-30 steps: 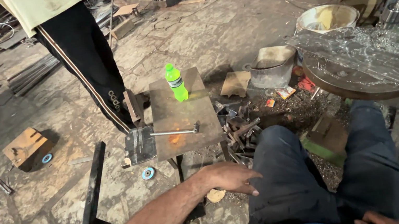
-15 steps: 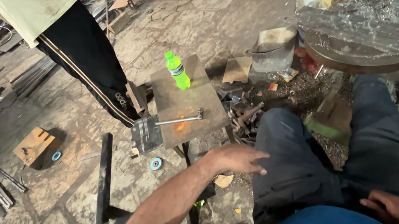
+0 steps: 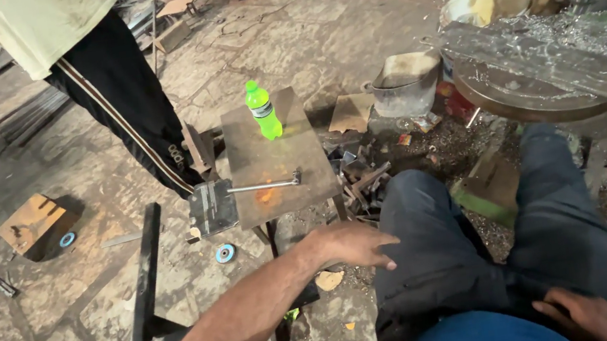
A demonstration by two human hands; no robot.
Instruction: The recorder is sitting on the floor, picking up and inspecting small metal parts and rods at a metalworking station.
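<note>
Closest of all, the right hand (image 3: 585, 313) rests on the person's lap, low in the picture. Its fingers lie loose and open, and it holds nothing. The person sits with both legs in dark trousers (image 3: 491, 247) stretched out in front.

The left hand (image 3: 351, 245) reaches out past the left knee. It is open, with the fingers spread a little, and it grips nothing. It hangs over the stone floor (image 3: 347, 35), above a small tan scrap (image 3: 328, 280) that lies there. The hand is near the front edge of the bench (image 3: 302, 162) but does not touch it.

The bench is a small, rusty metal plate on legs. A thin metal rod with a knob on its end (image 3: 266, 186) lies across the front part of it. A green bottle (image 3: 262, 111) stands upright at the far end. A grey metal block (image 3: 211, 207) sits just beside the bench on its left. A small blue disc (image 3: 225, 253) lies on the floor near that. Long dark metal bars (image 3: 142, 299) cross each other on the floor to the left.

Farther off, another person in black trousers with a stripe (image 3: 121, 101) stands just beside the bench. To the right sit a grey pot (image 3: 404, 83) and a big round metal plate (image 3: 524, 93) covered in shiny shavings.
</note>
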